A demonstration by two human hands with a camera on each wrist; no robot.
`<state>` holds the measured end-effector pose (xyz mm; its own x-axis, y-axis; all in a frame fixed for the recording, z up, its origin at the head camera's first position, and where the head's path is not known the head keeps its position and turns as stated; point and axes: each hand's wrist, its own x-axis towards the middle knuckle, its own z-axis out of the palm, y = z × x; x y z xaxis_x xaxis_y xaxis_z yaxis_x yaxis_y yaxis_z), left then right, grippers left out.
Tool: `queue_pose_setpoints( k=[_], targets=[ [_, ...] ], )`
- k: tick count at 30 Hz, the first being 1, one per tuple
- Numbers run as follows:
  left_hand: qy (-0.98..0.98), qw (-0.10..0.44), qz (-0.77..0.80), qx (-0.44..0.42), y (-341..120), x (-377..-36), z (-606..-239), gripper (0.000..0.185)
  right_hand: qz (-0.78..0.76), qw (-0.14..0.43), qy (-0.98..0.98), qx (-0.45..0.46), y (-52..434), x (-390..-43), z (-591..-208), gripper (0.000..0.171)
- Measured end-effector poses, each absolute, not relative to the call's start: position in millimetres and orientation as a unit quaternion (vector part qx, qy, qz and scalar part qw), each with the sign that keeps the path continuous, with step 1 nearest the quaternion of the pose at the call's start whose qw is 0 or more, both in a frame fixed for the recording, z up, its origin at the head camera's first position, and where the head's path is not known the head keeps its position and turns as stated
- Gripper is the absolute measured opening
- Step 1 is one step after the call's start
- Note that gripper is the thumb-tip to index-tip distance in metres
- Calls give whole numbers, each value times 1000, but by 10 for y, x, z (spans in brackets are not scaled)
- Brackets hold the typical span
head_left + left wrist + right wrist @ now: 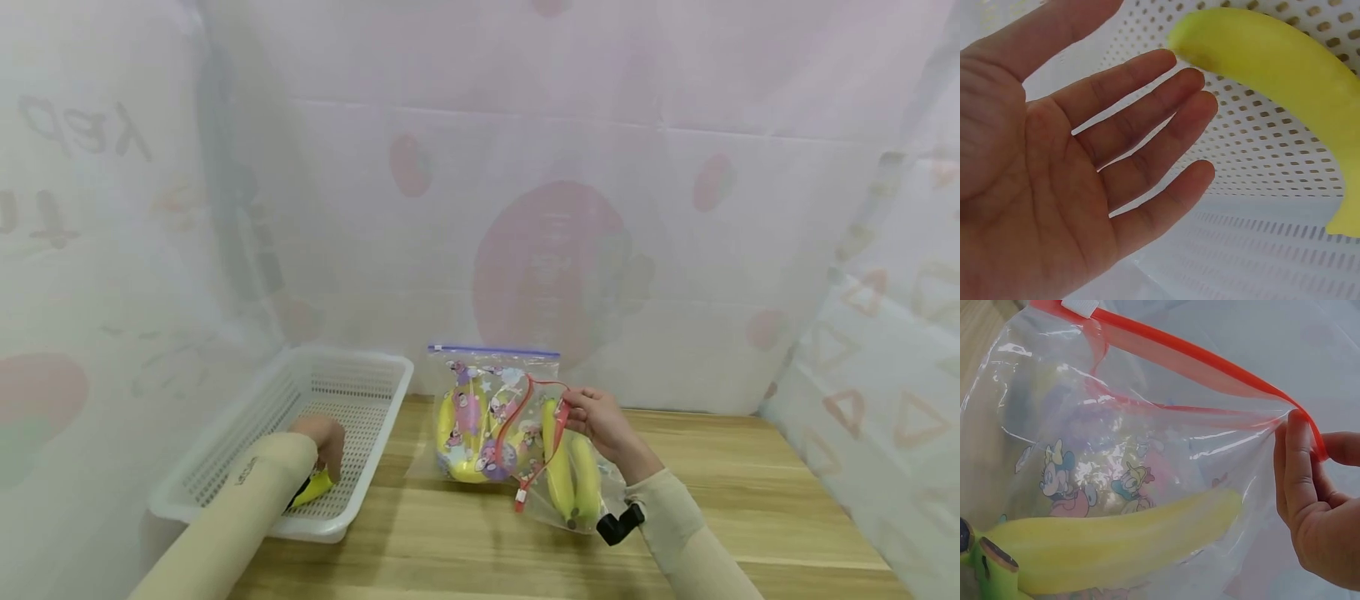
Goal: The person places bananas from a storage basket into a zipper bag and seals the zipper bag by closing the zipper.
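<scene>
Over the white perforated plastic basket (pixel 372 454), my left hand (pixel 324 437) reaches down beside a yellow banana (pixel 1266 50). Its fingers are spread and loosely extended, with the fingertips close to the banana's end in the left wrist view; whether they touch it I cannot tell. My right hand (pixel 600 417) pinches the end of the red zip edge on a clear zip bag (pixel 1166 456) with cartoon prints. The bag's mouth gapes apart, and its white slider (pixel 1080 306) sits at the other end. Inside lie bananas (pixel 1122 544), joined at their stems.
A second clear printed bag with a blue zip (pixel 498 351) stands just left of the red one, partly behind it, with a yellow banana (pixel 446 425) inside. All rest on a wooden table (pixel 712 492). Pale printed sheets (pixel 337 208) hang at the back and both sides.
</scene>
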<state>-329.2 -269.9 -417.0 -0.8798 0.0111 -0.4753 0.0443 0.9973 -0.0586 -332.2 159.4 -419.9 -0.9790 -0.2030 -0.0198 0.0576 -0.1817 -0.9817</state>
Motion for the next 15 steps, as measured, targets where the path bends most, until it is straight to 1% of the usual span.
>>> queue_pose_setpoints(
  k=[4, 10, 15],
  targets=[
    [968, 246, -43, -7, -2727, -3273, -4240, 26, -765, 83, 636, -55, 1590, -3333, -4208, 14],
    [975, 216, -28, -51, -2703, -3219, -4241, 23, -765, 84, 636, -55, 1589, -3318, -4207, 13],
    [979, 198, -7, -46, -2758, -3185, -4285, 20, -765, 85, 636, -55, 1584, -3309, -4208, 14]
  ],
)
